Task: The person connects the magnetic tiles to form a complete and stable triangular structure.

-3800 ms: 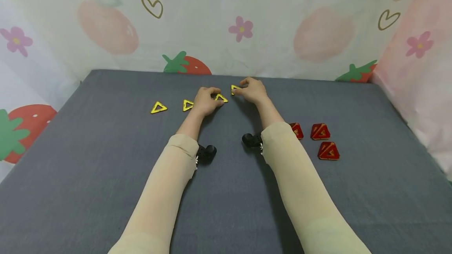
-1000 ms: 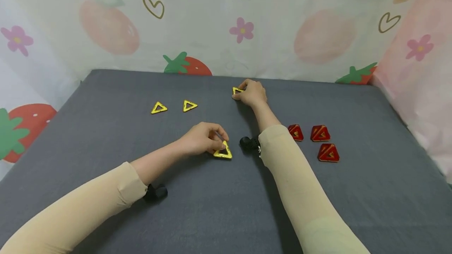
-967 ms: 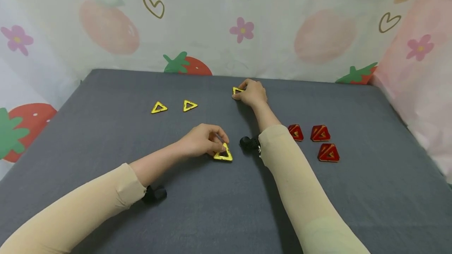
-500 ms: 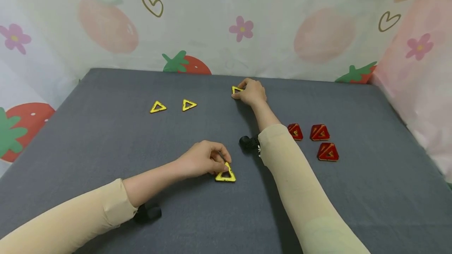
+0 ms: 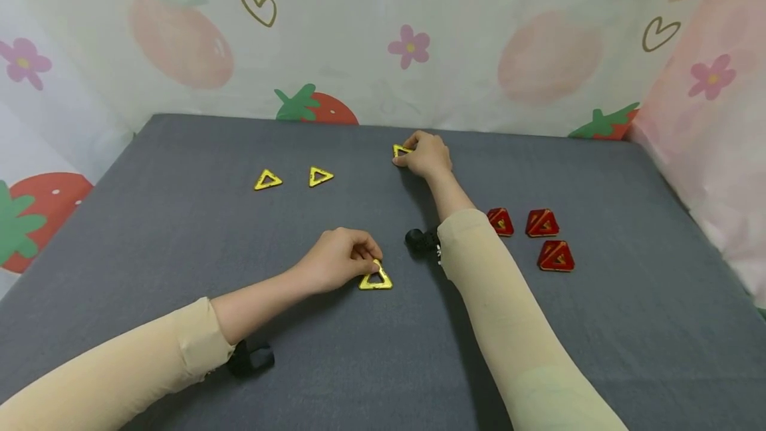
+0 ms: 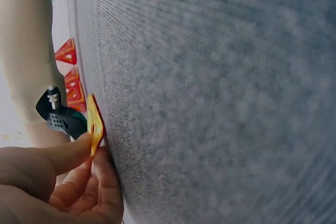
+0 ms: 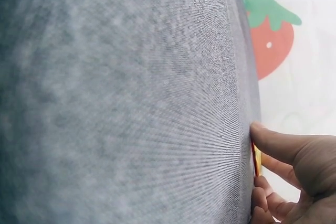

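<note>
Near the middle of the table, my left hand (image 5: 340,260) pinches a yellow triangular magnetic tile (image 5: 376,284) with a hollow centre. The left wrist view shows that tile (image 6: 95,121) almost edge-on between thumb and fingers, close over the cloth. Towards the back edge, my right hand (image 5: 427,155) holds another yellow triangular tile (image 5: 395,152) by thumb and fingers; part of it is hidden. It appears as a thin edge (image 7: 257,160) in the right wrist view. Two more yellow triangular tiles, one at left (image 5: 267,180) and one beside it (image 5: 320,177), lie flat.
Right of my right forearm sit red triangular pieces, one partly behind the sleeve (image 5: 501,222), one beside it (image 5: 542,223), one nearer (image 5: 556,257). Grey cloth (image 5: 628,324) covers the table. A printed curtain (image 5: 455,85) hangs behind its back edge.
My left hand has brought one yellow tile from the back row towards me, then shifted slightly back and left over the last half second. The right hand stays at the back with its tile.
</note>
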Motion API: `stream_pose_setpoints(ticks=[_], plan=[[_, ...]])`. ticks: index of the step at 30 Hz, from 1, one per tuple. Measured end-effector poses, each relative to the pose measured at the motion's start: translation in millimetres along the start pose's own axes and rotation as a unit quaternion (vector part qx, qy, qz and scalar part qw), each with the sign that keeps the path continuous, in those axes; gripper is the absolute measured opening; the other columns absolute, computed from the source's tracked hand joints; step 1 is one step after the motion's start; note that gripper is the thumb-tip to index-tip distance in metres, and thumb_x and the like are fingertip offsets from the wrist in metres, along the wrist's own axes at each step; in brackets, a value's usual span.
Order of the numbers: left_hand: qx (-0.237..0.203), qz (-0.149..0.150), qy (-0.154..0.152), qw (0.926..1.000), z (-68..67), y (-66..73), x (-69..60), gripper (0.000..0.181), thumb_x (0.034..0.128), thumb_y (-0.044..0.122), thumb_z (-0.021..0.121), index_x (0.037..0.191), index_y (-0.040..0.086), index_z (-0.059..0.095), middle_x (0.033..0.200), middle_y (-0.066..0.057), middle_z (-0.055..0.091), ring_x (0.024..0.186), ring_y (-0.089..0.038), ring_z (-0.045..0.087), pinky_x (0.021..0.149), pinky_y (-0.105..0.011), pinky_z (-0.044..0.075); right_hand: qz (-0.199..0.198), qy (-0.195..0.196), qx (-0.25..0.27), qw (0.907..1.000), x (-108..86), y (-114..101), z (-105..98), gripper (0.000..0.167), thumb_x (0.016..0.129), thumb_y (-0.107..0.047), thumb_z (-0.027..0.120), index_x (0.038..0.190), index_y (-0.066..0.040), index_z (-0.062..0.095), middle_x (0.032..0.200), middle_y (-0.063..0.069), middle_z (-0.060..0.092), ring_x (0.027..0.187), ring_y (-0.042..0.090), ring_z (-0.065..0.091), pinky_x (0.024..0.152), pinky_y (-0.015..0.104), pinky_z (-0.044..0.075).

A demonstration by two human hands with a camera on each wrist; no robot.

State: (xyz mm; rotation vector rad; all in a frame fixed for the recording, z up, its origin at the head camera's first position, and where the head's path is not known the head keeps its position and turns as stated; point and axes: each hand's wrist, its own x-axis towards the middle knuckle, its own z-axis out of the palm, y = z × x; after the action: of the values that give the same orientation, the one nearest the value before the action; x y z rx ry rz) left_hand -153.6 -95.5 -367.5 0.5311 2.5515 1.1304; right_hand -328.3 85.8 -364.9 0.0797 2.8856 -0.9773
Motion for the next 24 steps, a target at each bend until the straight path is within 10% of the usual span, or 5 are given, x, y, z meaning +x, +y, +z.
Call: stream_pose_setpoints(ticks=[10,24], plan=[[0.02,0.007,0.024,0.9995,-6.0,-6.8,2.0,0.023,0.0873,0.015,0.074,0.109,0.007,0.072,0.103,-0.01,0.071,0.083,-0.012,0.066,0.073,-0.025,0.052,-0.004,0.001,-0.002,1.0,0.6,-0.8,0.3,0.044,0.089,-0.034,0.073,0.127,-0.015,0.061,0.138,0.013,0.053,0.12,0.035,0.051,0.1,0.047,0.046],[-0.002,0.004,-0.056,0.9984,-20.5,-11.5,3.2,0.043,0.0733,0.014,0.087,0.113,0.009,0.07,0.098,-0.004,0.067,0.086,-0.01,0.06,0.079,-0.025,0.051,0.002,-0.003,-0.003,1.0,0.9,-0.2,-0.9,0.046,0.089,-0.035,0.073,0.129,-0.015,0.061,0.139,0.013,0.052,0.121,0.035,0.05,0.101,0.047,0.045]])
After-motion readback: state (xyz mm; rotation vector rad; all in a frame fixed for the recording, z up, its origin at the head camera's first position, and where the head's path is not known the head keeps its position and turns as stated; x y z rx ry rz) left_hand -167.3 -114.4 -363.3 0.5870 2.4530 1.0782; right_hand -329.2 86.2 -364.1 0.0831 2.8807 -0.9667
